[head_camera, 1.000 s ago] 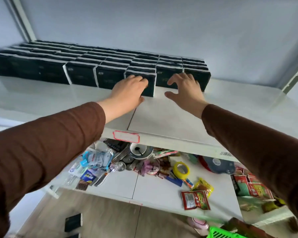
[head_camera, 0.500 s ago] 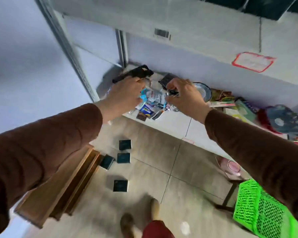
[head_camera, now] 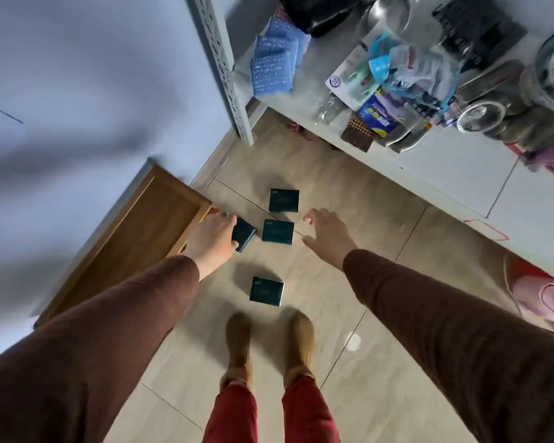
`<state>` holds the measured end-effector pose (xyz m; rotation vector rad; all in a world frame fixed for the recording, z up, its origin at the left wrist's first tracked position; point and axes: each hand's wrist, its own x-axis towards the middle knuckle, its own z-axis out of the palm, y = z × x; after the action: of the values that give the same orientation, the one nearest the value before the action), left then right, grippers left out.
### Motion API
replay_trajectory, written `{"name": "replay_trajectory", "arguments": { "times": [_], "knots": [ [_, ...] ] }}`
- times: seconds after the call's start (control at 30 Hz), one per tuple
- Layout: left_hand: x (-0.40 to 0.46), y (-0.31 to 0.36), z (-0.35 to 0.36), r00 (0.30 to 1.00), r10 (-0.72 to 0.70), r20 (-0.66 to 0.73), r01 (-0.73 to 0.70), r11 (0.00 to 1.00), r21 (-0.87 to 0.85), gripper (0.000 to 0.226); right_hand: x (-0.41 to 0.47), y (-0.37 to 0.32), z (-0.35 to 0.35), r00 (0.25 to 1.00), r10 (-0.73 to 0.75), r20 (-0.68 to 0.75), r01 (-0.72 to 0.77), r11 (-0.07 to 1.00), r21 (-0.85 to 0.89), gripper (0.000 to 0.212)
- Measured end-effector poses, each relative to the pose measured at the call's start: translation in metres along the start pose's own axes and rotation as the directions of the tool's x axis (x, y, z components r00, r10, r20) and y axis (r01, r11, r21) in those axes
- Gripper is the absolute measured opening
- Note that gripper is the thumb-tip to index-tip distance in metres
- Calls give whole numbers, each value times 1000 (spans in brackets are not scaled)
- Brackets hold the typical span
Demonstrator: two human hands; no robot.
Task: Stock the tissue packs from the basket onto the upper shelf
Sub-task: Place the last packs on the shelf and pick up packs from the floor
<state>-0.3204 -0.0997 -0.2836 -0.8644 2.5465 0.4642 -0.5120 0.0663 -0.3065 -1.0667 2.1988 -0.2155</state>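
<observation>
Looking straight down now: four dark tissue packs scattered on the floor tiles (head_camera: 349,282) at centre frame, no basket in sight. Left hand (head_camera: 212,240) reaching low at centre left, overlapping the tilted pack (head_camera: 244,234), though whether touching or gripping cannot be told, fingers hidden. Right hand (head_camera: 328,236) spread wide and empty, fingers straight, just right of the middle pack (head_camera: 278,232). Farthest pack (head_camera: 284,200) above it, nearest pack (head_camera: 266,291) just ahead of the brown shoes (head_camera: 269,343). Probably loose packs to gather before any restocking. Cluttered lower shelf (head_camera: 461,174) at upper right; upper shelf out of frame.
</observation>
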Motion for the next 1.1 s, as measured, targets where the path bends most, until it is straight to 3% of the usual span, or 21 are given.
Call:
{"name": "replay_trajectory", "arguments": {
  "times": [0.13,0.3,0.53,0.63,0.7,0.77,0.93,1.1],
  "knots": [
    [49,-47,102,985,-151,84,158,984,-81,42,67,30,98,994,85,76,-82,996,-37,44],
    [112,-97,218,965,-233,120,244,967,-80,51,151,66,202,983,165,85,-160,985,-57,48],
    [185,-135,341,943,-330,38,332,940,-83,69,246,92,305,985,169,18,-166,979,-116,59],
    [204,-141,375,929,-371,18,370,922,-114,80,270,101,335,989,135,54,-124,979,-164,77],
    [210,-143,390,907,-421,23,419,895,-155,90,278,104,349,985,151,89,-134,976,-171,93],
    [212,-147,400,875,-477,79,481,844,-238,95,278,103,359,971,206,119,-182,966,-184,95],
    [203,-150,406,850,-484,207,526,777,-347,84,242,112,338,942,315,117,-304,947,-99,59],
    [159,-97,288,892,-422,161,451,813,-368,54,170,97,235,938,337,82,-347,912,220,49]
  ]
}}
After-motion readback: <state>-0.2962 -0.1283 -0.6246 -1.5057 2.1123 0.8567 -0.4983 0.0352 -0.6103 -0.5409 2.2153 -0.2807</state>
